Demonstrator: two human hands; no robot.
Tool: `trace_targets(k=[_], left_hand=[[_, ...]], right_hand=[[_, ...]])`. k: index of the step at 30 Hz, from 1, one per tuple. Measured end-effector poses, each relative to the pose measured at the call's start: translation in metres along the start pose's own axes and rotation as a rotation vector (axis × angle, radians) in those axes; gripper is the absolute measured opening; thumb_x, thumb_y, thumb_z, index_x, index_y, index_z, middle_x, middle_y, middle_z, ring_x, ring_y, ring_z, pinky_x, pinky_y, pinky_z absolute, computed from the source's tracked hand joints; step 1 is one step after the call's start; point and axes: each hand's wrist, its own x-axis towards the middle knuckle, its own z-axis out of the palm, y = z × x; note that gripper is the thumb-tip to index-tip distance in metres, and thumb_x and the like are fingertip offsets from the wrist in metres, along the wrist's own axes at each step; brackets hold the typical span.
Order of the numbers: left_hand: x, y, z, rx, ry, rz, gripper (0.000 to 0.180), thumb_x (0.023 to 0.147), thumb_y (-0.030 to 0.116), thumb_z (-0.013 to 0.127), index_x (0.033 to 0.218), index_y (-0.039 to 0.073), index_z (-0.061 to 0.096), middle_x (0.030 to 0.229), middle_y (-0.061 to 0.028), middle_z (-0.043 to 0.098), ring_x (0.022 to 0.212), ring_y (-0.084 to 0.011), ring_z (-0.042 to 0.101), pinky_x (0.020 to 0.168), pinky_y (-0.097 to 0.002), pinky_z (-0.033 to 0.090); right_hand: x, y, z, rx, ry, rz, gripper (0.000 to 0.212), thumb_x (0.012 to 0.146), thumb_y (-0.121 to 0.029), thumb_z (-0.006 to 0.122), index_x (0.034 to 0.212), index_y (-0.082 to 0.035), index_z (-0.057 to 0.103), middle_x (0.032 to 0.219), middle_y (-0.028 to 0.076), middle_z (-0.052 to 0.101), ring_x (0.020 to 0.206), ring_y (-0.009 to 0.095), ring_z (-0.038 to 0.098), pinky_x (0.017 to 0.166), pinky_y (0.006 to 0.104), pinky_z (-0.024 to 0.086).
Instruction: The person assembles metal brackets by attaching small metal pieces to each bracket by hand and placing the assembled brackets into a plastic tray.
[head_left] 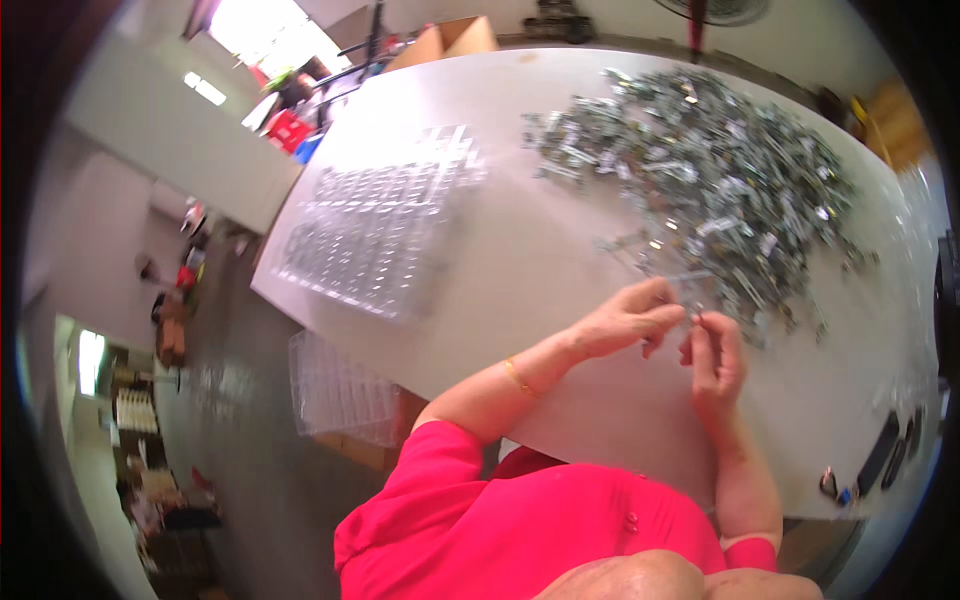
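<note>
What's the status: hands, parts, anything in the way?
Left hand and right hand close together, grip contents too blurred to tell. Metal parts heaped just beyond. Clear plastic trays off left, not blocking the hands.

Bright metal and clear plastic on a smooth, pale tabletop.
The heaped metal fittings look silvery and hard, many faces throwing sharp glints, with a few yellowish, brassy-looking ones among them; the stacked moulded trays are transparent, glossy plastic with ridged pockets, and the lower tray is similarly see-through. The pink top is soft, matt cloth, the bracelet shiny gold-coloured metal, the open carton dull brown cardboard.
</note>
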Motion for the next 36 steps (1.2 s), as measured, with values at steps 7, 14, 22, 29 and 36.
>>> trace_targets(k=[7, 14, 22, 29, 36], left_hand=[[0.001, 0.007, -0.001, 0.075, -0.012, -0.095, 0.037, 0.100, 0.039, 0.063, 0.100, 0.003, 0.054, 0.066, 0.0001, 0.054, 0.049, -0.0082, 0.052, 0.044, -0.0241, 0.042], [0.000, 0.000, -0.007, -0.042, 0.021, -0.043, 0.039, 0.100, 0.042, 0.061, 0.100, 0.004, 0.052, 0.063, 0.0009, 0.052, 0.047, -0.0081, 0.051, 0.045, -0.0257, 0.047], [0.001, 0.001, -0.002, -0.065, 0.042, -0.033, 0.038, 0.102, 0.041, 0.057, 0.101, 0.003, 0.056, 0.059, 0.0012, 0.050, 0.047, -0.0083, 0.050, 0.046, -0.0276, 0.047], [-0.002, 0.013, -0.008, -0.104, 0.177, -0.088, 0.038, 0.103, 0.036, 0.057, 0.104, -0.001, 0.068, 0.054, 0.0031, 0.046, 0.043, -0.0088, 0.047, 0.044, -0.0269, 0.045], [0.002, 0.011, -0.008, -0.165, 0.136, -0.118, 0.036, 0.106, 0.031, 0.051, 0.107, -0.001, 0.065, 0.057, 0.0051, 0.040, 0.043, -0.0067, 0.040, 0.046, -0.0261, 0.045]], right_hand=[[-0.003, 0.003, -0.001, -0.032, -0.093, -0.068, 0.012, 0.102, -0.003, 0.053, 0.114, -0.003, 0.056, 0.088, 0.003, 0.060, 0.070, 0.007, 0.057, 0.061, 0.0217, 0.048], [0.001, 0.002, -0.002, -0.024, -0.028, -0.083, 0.012, 0.103, -0.003, 0.051, 0.113, -0.003, 0.057, 0.089, 0.002, 0.058, 0.068, 0.006, 0.052, 0.060, 0.0213, 0.045], [0.000, -0.002, -0.007, -0.034, 0.061, -0.045, 0.013, 0.103, -0.005, 0.050, 0.114, -0.003, 0.058, 0.083, -0.001, 0.054, 0.066, 0.004, 0.047, 0.058, 0.0195, 0.040], [0.008, -0.012, 0.002, -0.010, 0.062, -0.004, 0.011, 0.101, -0.005, 0.054, 0.109, -0.004, 0.061, 0.078, -0.003, 0.054, 0.063, 0.002, 0.046, 0.055, 0.0194, 0.038], [0.007, -0.007, -0.001, -0.005, 0.026, 0.018, 0.009, 0.100, -0.001, 0.055, 0.107, -0.002, 0.060, 0.079, -0.003, 0.057, 0.064, 0.002, 0.051, 0.056, 0.0199, 0.041]])
